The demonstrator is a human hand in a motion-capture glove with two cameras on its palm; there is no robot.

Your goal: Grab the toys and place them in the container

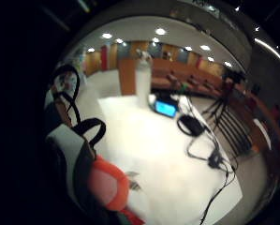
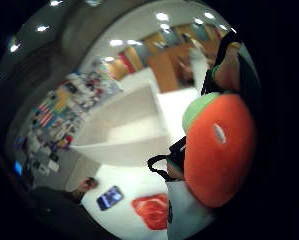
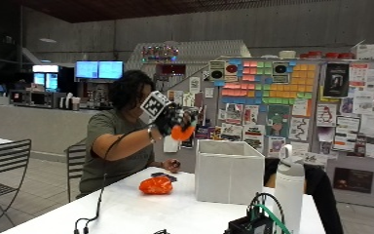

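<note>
Holding an orange toy (image 3: 182,132) aloft, gloved grip (image 3: 171,118); thumb-side view adds its green top.

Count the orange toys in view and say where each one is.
2. One orange toy is gripped in the gloved right hand, raised beside the white container. The other toy lies on the table. Any inside the container are hidden.

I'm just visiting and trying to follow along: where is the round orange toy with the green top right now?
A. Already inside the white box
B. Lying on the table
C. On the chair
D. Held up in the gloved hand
D: the outside view shows the gloved right hand raised above the table, gripping the orange toy, short of the white box.
</note>
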